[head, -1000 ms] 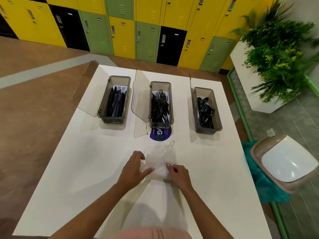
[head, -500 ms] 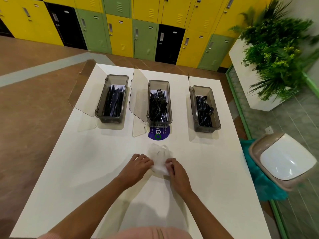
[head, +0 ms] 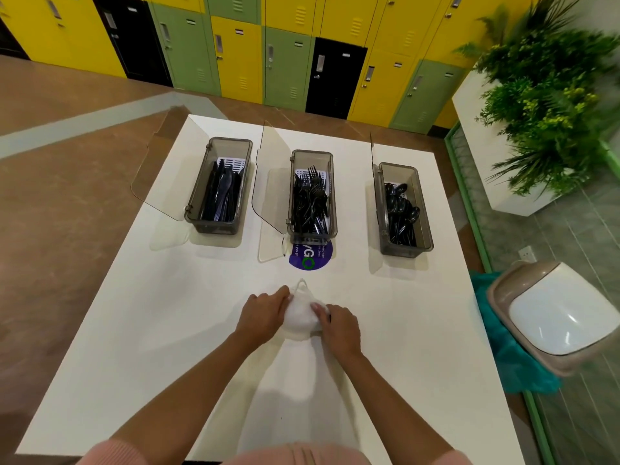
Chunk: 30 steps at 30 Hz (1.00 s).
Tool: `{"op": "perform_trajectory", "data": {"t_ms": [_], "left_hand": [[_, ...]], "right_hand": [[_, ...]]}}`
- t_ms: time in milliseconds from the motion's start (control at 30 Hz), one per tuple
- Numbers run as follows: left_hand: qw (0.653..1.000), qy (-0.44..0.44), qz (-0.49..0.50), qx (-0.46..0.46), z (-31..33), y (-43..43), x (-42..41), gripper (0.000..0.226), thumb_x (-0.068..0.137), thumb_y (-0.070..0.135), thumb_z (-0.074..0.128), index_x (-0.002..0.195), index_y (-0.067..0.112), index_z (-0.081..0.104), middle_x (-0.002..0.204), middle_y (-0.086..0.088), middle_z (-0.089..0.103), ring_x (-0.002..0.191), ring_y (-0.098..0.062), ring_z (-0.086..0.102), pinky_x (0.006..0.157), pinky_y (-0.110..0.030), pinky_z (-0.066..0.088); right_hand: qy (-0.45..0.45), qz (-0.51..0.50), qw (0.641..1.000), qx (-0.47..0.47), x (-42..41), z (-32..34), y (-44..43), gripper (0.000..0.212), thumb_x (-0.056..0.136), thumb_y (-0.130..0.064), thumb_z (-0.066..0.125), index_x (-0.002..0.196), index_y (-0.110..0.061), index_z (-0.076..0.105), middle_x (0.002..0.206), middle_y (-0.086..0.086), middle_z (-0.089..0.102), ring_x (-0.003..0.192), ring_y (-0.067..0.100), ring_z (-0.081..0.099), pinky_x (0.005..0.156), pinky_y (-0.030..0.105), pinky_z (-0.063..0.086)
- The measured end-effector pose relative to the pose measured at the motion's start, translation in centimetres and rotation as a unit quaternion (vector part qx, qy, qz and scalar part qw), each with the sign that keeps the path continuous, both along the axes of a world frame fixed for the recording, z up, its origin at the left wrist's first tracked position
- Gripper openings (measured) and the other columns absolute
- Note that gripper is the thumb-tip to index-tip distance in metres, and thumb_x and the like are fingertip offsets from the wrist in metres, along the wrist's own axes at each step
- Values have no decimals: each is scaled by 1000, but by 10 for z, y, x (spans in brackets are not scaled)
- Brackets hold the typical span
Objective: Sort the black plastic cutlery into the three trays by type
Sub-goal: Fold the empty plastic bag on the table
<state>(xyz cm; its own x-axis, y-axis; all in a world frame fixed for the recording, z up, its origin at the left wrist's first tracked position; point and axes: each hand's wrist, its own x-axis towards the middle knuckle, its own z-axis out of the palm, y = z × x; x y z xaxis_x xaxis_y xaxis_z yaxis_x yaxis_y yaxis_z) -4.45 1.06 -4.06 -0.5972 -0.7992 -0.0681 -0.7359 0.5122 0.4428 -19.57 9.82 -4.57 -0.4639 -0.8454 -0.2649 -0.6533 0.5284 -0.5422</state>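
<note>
**Both hands closed on a crumpled white bag; cutlery lay sorted in three trays**

The left hand (head: 263,315) and the right hand (head: 340,327) met near the middle of the white surface (head: 134,330), with a crumpled white plastic bag (head: 300,317) between them. The left fingers (head: 281,293) curled over the bag's left side, and the right fingers (head: 317,307) gripped its right side. A thin loop of the bag stuck up at its far end.

Beyond the hands, three smoky clear trays stood in a row, well apart from one another. The left tray (head: 211,226) held the black knives (head: 223,196), the middle tray (head: 312,152) held the black forks (head: 310,203), and the right tray (head: 406,251) held the black spoons (head: 399,209). Each tray's clear lid was swung open on its left side. A round purple sticker (head: 313,260) lay on the surface, partly under the near end of the middle tray.

Yellow, green and black lockers (head: 288,55) lined the far wall. A leafy plant (head: 550,105) and a lidded bin (head: 557,317) stood to the right of the surface.
</note>
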Motion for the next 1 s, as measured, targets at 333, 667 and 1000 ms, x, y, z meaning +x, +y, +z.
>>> {"op": "perform_trajectory", "data": {"t_ms": [333, 667, 1000], "left_hand": [[985, -165, 10, -54, 5, 2, -6, 26, 67, 13, 78, 82, 12, 56, 61, -3, 61, 55, -23, 61, 58, -32, 44], [989, -134, 19, -51, -10, -5, 5, 11, 90, 21, 38, 84, 12, 42, 72, -7, 47, 61, -24, 45, 55, -36, 37], [974, 53, 46, 215, 13, -20, -20, 16, 101, 27, 32, 96, 13, 36, 95, -4, 50, 85, -23, 53, 73, -33, 41]], "right_hand": [[236, -79, 960, 130, 40, 0, -22, 56, 97, -54, 36, 79, -14, 71, 76, 3, 69, 75, 21, 61, 73, 34, 43], [368, -125, 920, 44, 49, -24, -21, 47, 91, -48, 37, 61, -17, 57, 56, 1, 52, 52, 19, 49, 53, 32, 41], [67, -184, 981, 14, 33, -8, -19, 33, 94, -40, 51, 109, -10, 50, 107, 4, 56, 98, 24, 57, 83, 34, 45]]}}
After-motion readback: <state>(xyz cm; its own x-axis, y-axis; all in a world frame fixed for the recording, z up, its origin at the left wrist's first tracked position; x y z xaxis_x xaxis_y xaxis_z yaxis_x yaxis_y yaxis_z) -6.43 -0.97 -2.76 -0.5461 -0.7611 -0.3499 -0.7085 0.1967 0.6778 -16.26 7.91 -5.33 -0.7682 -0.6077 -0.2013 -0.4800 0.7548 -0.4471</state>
